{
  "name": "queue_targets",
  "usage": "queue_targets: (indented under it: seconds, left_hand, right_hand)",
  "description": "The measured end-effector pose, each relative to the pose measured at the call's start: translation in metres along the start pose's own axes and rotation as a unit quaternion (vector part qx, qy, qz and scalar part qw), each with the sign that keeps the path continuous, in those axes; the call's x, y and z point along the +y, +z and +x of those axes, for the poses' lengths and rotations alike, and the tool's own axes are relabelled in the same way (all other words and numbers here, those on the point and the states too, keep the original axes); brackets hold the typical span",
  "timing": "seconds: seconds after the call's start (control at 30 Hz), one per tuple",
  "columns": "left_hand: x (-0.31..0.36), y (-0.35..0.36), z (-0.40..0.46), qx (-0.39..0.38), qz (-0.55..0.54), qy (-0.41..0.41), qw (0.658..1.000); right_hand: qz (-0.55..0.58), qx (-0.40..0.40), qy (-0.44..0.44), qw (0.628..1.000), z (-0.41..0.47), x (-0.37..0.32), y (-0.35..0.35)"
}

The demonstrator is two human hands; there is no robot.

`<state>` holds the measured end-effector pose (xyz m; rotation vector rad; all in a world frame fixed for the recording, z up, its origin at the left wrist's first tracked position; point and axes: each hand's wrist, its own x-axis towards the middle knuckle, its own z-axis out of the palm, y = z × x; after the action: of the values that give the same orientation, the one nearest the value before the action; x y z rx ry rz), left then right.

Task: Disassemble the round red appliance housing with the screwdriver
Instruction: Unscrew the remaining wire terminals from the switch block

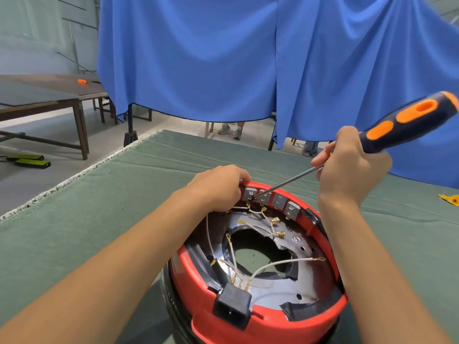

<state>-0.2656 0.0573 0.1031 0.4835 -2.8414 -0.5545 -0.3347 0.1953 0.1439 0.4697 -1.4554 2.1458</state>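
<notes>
Head view looks down on a table draped in green cloth (124,207), with a blue curtain (198,58) hanging behind it. Near the front edge sits the round red housing (293,319), open side up, showing a silvery inner plate with a large central hole, loose white wires (278,264) tipped with brass terminals, and a black socket block (232,310) on the near rim. Along the far rim stands a row of grey switch blocks (279,202).

At that far rim, the left hand (218,187) has its fingers curled over the edge beside the leftmost grey block, gripping the housing. The right hand (347,165) is wrapped round the screwdriver (407,122) where the dark, orange-patched handle meets the metal shaft, forefinger stretched along the shaft. The shaft slants down to the left, its tip resting at the leftmost grey blocks.

A small yellow object (449,199) lies on the cloth at the right edge.
</notes>
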Motion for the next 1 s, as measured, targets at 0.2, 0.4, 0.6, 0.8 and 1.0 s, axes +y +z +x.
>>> queue_targets:
  seconds: [0.2, 0.4, 0.6, 0.8, 1.0]
  left_hand:
    - [0.0004, 0.0008, -0.0005, -0.003, -0.008, -0.004, 1.0]
    - [0.0007, 0.0007, -0.0003, -0.003, -0.01, 0.003, 1.0]
    - [0.0001, 0.0006, -0.0002, -0.002, -0.014, 0.002, 1.0]
    - [0.001, 0.0009, -0.0005, -0.001, -0.018, 0.003, 1.0]
    - [0.0, 0.0006, -0.001, 0.0, -0.02, 0.002, 1.0]
  right_hand:
    - [-0.031, -0.077, -0.058, 0.995, -0.0124, 0.0008, -0.0041]
    - [0.005, -0.026, -0.066, 0.997, -0.0118, -0.0005, -0.0077]
    - [0.024, 0.006, -0.042, 0.999, -0.0121, 0.0005, -0.0087]
    - [0.027, 0.009, -0.026, 0.999, -0.0108, 0.0007, -0.0097]
    - [0.016, 0.01, -0.019, 1.0, -0.0106, 0.0015, -0.0096]
